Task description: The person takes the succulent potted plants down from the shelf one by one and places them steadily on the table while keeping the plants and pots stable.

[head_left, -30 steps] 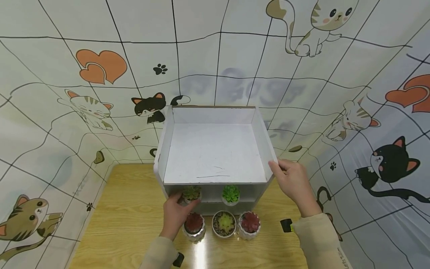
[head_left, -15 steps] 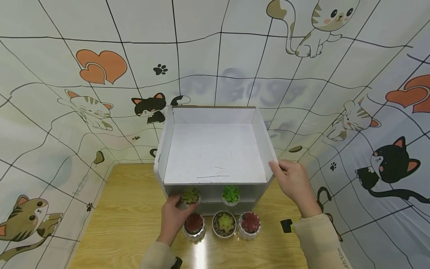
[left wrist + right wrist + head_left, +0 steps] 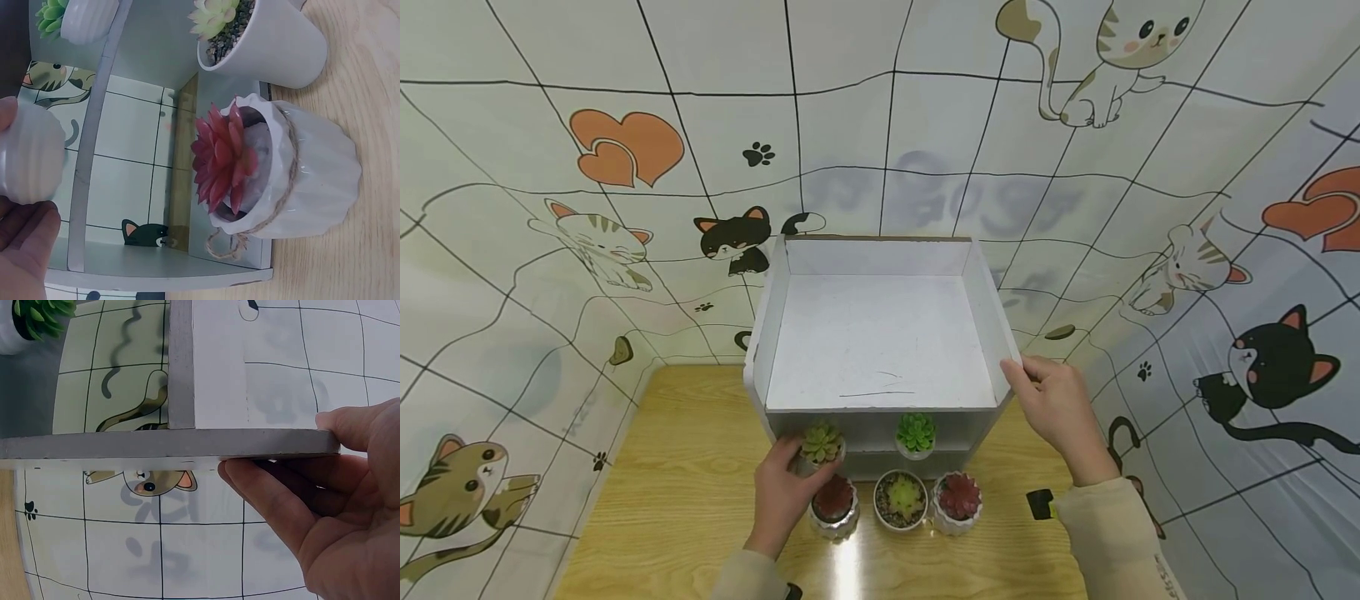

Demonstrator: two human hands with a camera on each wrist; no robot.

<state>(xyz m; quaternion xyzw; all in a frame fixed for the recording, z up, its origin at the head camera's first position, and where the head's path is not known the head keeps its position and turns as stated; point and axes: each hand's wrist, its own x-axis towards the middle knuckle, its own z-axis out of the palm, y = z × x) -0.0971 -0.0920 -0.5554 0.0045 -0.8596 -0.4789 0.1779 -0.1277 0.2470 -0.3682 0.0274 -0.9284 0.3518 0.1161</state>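
My left hand (image 3: 786, 496) grips a white ribbed pot (image 3: 31, 156) with a yellow-green succulent (image 3: 822, 442), at the left front of the white shelf's lower level. In the left wrist view, the pot's plant is out of frame. The shelf (image 3: 880, 342) is a two-level unit. Its right side panel (image 3: 262, 442) is pinched between the thumb and fingers of my right hand (image 3: 1056, 408). A bright green succulent (image 3: 916, 432) in a white pot stands inside the lower level, right of the held one.
In front of the shelf on the wooden table (image 3: 647, 500) stand a red succulent (image 3: 219, 156) in a twine-tied white pot, a yellow-green succulent (image 3: 901, 498) in gravel, and another red succulent (image 3: 958, 497). A black object (image 3: 1040, 503) lies near the right sleeve. Cat-patterned sheets enclose the table.
My left hand has drawn the potted yellow-green succulent slightly left and towards me, so more of the plant shows past the shelf's front edge. My right hand stays on the panel.
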